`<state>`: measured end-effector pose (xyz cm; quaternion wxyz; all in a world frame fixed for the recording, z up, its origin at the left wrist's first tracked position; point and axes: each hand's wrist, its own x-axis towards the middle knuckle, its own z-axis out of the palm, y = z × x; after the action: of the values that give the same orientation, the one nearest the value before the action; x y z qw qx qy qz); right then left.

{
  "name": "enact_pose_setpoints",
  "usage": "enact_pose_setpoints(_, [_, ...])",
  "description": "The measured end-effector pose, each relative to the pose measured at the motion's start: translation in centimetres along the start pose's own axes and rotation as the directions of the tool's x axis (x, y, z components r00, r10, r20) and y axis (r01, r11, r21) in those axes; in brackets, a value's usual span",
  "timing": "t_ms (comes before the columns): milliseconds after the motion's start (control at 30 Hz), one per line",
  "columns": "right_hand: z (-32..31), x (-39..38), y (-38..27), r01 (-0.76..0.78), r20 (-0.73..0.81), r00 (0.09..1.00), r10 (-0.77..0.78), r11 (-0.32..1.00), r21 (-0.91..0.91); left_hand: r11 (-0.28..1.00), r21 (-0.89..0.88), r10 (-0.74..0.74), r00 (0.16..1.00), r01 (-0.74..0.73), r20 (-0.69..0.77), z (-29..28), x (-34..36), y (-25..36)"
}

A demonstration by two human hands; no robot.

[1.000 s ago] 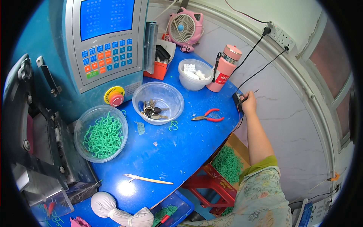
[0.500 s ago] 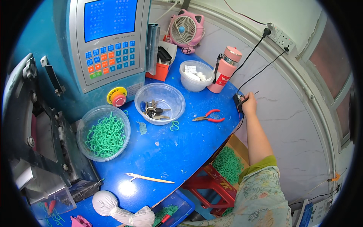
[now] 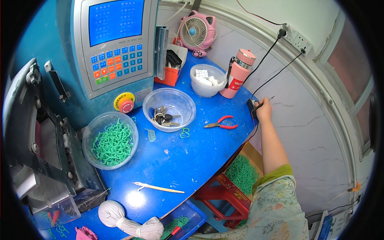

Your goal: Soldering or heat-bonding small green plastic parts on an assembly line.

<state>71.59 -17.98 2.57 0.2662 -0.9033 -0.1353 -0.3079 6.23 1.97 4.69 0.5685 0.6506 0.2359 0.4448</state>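
My right hand (image 3: 264, 110) reaches out past the far right edge of the blue table. Its fingers are closed round a thin dark pointed tool (image 3: 260, 106), whose tip sticks out beyond the hand toward the wall; its exact kind is hard to make out. Just beside the fingers, a small black box (image 3: 251, 106) with cords sits at the table edge. Pliers (image 3: 221, 123) with red handles lie on the table left of the hand. A pink bottle (image 3: 237, 74) stands farther back. My left hand is out of view.
At the left stands a teal machine (image 3: 64, 80) with a keypad and a red stop button (image 3: 127, 105). Bowls hold green pieces (image 3: 113, 144), keys (image 3: 162, 117) and white items (image 3: 208, 80). A wooden-handled tool (image 3: 160, 188), cloth bundle (image 3: 112, 214), pink fan (image 3: 197, 32) and red stool (image 3: 224, 200) surround the table.
My right hand stays in almost the same place with the thin dark tool. The machine and the bowl of green pieces appear shifted very slightly, as the view moves a little.
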Motion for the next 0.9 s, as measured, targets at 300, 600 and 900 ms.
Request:
enact_pose_setpoints(300, [-0.19,-0.09,0.02,-0.007,-0.009,1.0,0.007,1.0,-0.02,0.999,0.032,-0.036,0.999,0.037,-0.03,0.07,-0.17,-0.06])
enact_pose_setpoints(600, [-0.06,0.04,-0.2,-0.028,0.006,1.0,0.028,0.999,-0.022,0.997,0.047,-0.064,0.996,0.067,-0.066,-0.31,-0.45,-0.52])
enact_pose_setpoints(900, [0.31,0.37,0.2,0.045,-0.054,0.997,-0.046,0.999,-0.015,0.998,-0.027,-0.057,0.997,0.056,-0.05,-0.47,-0.26,-0.94])
